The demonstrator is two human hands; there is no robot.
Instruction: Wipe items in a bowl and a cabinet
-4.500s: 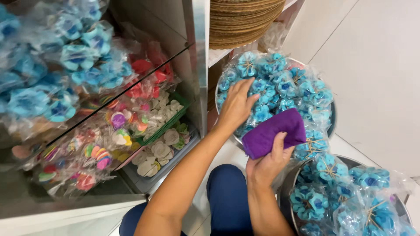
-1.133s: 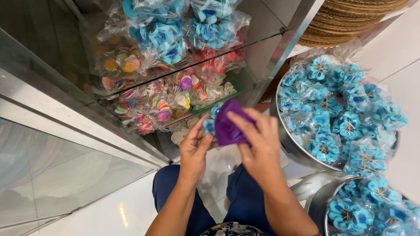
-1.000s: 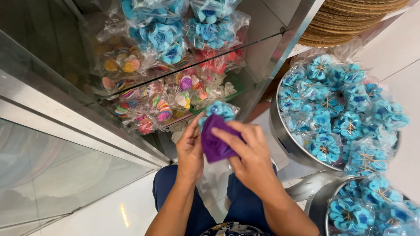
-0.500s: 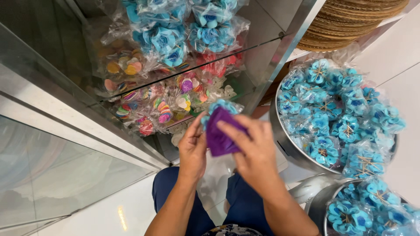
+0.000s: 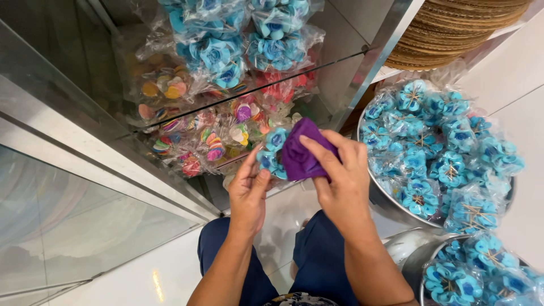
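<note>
From your head camera, your left hand (image 5: 247, 192) pinches a blue flower packet (image 5: 271, 153) while your right hand (image 5: 339, 177) presses a purple cloth (image 5: 300, 156) onto it, beside a metal basin (image 5: 378, 195) heaped with bagged blue flowers (image 5: 436, 147) and a glass cabinet (image 5: 170, 122) holding more.

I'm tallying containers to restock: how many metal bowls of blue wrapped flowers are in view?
2: one large metal bowl right of the hands, heaped full; a second bowl at the bottom right corner, partly cut off. Others may lie out of frame.
</note>
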